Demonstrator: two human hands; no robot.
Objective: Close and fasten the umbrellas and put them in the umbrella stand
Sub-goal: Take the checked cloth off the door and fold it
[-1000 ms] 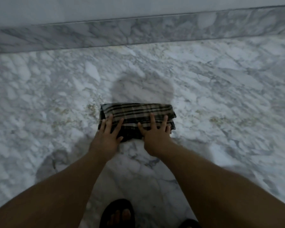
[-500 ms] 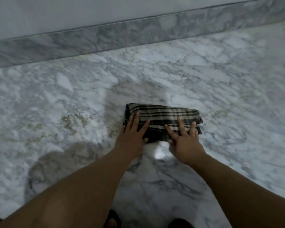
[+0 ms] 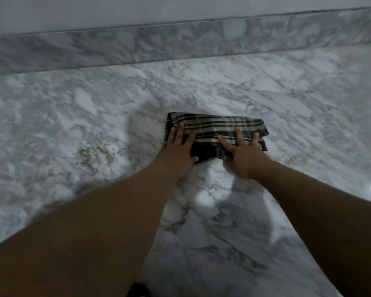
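A folded umbrella (image 3: 216, 127) with beige and black plaid fabric lies flat on the marble floor, its length running left to right. My left hand (image 3: 177, 151) presses on its left end with fingers straight and spread. My right hand (image 3: 242, 154) presses on its right half, fingers also straight and spread. The near edge of the fabric is hidden under both palms. No umbrella stand is in view.
The marble floor (image 3: 73, 125) stretches all around the umbrella. A marble skirting (image 3: 180, 43) runs along the base of a pale wall behind it. The tip of a dark sandal (image 3: 137, 290) shows at the bottom edge.
Both hands stay flat on the umbrella throughout. The view has swung left and tilted up, so the umbrella now sits right of centre and my feet have nearly left the frame.
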